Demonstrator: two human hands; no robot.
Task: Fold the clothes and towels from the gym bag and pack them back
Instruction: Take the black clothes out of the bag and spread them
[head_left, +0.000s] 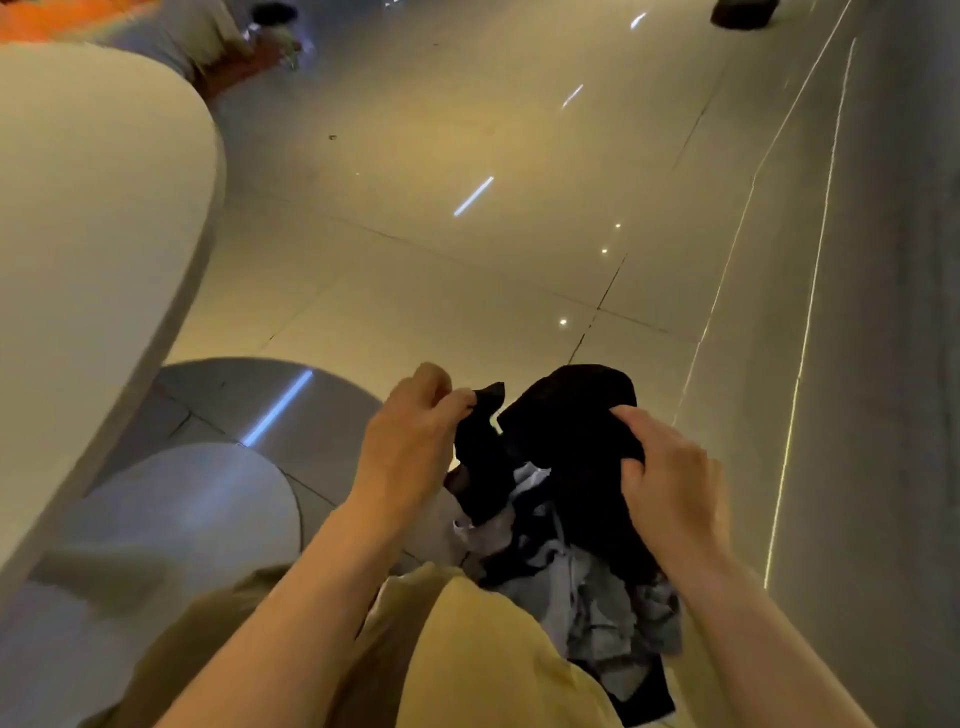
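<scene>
We saw no clear container. A dark edge (641, 699) showed under the heap at the near right, maybe the gym bag, though we could not tell.

On it lay a crumpled pile of clothes (587, 587), grey and white cloth mixed with black, loose and unfolded, just right of the person's yellow-clad knee (483, 649).

The black garment (566, 415) was held up over the pile, above the floor, between both hands. It was bunched and wrinkled, with one pointed corner sticking up on the left and a rounded bulk on the right; its lower part hung down into the heap.

The left hand (410, 436) pinched the pointed corner between thumb and curled fingers. The right hand (670, 483) clutched the rounded bulk, fingers curled into the cloth.

The glossy tiled floor (467, 260) ran far ahead, streaked with light reflections. A round white tabletop (93, 234) filled the left, with a metal disc base (249, 395) below it and a white stool seat (171, 519) nearer. Far off, top left, another person's figure (218, 36) was blurred.
</scene>
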